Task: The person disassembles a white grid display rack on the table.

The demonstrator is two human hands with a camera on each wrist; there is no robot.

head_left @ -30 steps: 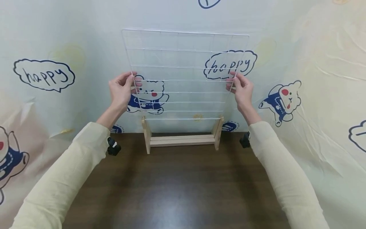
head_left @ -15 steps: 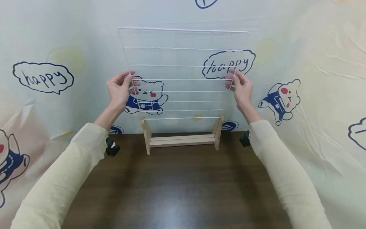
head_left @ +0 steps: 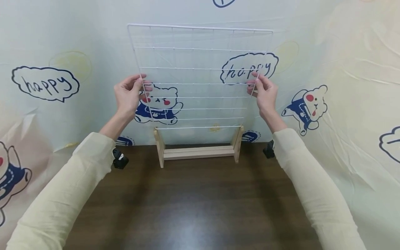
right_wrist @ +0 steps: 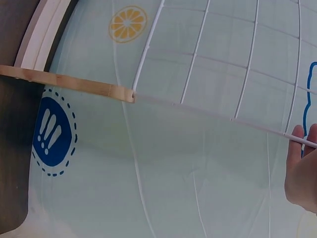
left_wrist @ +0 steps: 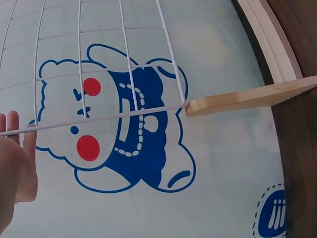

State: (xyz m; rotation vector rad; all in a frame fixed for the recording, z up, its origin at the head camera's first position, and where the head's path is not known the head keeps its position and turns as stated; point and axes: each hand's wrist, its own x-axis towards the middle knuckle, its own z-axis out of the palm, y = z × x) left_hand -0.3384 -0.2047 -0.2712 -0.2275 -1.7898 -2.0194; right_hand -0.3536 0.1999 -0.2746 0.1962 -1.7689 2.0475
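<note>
A white wire grid panel (head_left: 200, 83) stands nearly upright, its top edge leaning toward the camera. My left hand (head_left: 128, 94) pinches its left side wire between thumb and fingers, and my right hand (head_left: 265, 93) pinches the right side wire at a similar height. Below is a wooden stand (head_left: 199, 152) with two uprights and a crossbar. The panel's lower left corner meets the tip of one wooden upright (left_wrist: 237, 99) in the left wrist view. On the other side, the lower right corner is at the tip of the other upright (right_wrist: 74, 83). Whether they are seated in holes cannot be told.
The stand is at the back of a dark brown table (head_left: 193, 201). Behind it hangs a pale curtain (head_left: 100, 41) printed with bears and the word "happy". Black wrist cameras are strapped at both sleeves (head_left: 62, 187).
The panel's top edge has risen slightly in the head view. Both hands have moved up a little, and the left hand has also shifted slightly left. The stand stays in place.
</note>
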